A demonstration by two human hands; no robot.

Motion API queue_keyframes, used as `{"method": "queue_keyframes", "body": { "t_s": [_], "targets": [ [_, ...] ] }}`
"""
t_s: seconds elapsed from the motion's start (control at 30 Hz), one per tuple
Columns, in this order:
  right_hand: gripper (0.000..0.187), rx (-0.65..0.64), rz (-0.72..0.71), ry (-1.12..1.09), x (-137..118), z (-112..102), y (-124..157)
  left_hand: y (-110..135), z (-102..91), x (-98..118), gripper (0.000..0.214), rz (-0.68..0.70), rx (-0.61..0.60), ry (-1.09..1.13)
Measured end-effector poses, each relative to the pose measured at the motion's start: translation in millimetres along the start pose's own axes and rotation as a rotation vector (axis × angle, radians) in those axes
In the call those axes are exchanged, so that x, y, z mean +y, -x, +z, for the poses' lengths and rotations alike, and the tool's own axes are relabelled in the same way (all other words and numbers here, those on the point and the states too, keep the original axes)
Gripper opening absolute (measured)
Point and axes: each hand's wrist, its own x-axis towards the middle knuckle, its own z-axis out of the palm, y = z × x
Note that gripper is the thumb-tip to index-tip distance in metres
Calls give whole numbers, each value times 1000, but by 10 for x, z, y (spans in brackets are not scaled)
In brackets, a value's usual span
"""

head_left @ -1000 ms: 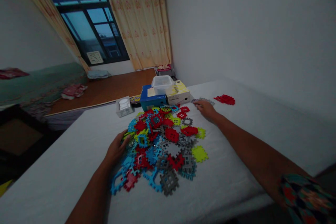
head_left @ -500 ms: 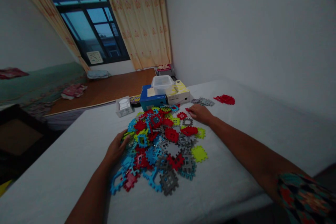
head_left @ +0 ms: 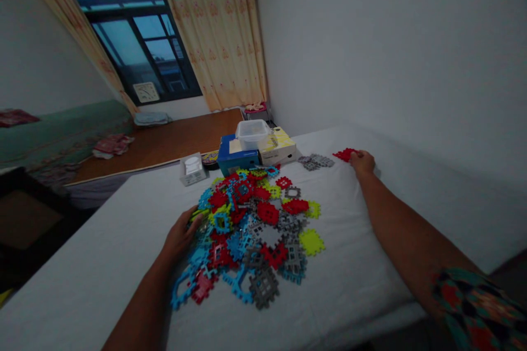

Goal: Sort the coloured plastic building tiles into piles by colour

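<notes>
Sheet (head_left: 349,274) flanking tile pile (head_left: 249,230), right hand (head_left: 363,163) well apart

I can't read any lettering from here: the marks on the yellow-and-white box (head_left: 285,146) right of the blue box (head_left: 239,163), and on the small carton (head_left: 194,178) left of it, are too tiny.

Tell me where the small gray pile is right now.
In the head view, the small gray pile lies right of center, between the yellow box and the red pile at the right hand.
</notes>
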Motion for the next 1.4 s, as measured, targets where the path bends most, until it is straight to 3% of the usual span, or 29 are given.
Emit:
{"method": "queue_keyframes", "body": {
  "t_s": [0.1,0.17,0.23,0.37,0.47,0.57,0.77,1.0,1.13,1.3,1.4],
  "targets": [
    [43,31,-10,-24,-153,36,64,5,2,12,78,-4,-2,5],
    [39,-38,-102,-78,-339,130,194,5,3,17,78,-3,-2,0],
    [34,-232,-263,-150,-553,249,417,6,-1,25,76,2,5,-1],
    [30,-777,-670,-164,-940,423,1020,11,-14,38,74,9,-3,0],
    [33,-967,-871,-31,-1116,434,1367,12,-11,29,76,9,0,1],
    [35,-970,-921,108,-1203,381,1497,11,2,12,76,14,4,7],
    [31,-947,-823,196,-1257,280,1471,5,8,2,73,15,-8,1],
    [41,-793,-723,166,-1167,360,1462,0,-1,-9,75,17,-12,6],
    [32,-852,-748,229,-1090,416,1410,7,-8,15,78,7,-17,6],
    [31,-867,-494,63,-1047,482,1354,11,-22,54,78,2,-20,-11],
    [22,-816,-397,-124,-1005,495,1176,9,-27,51,75,4,-12,-16]
  ]
}}
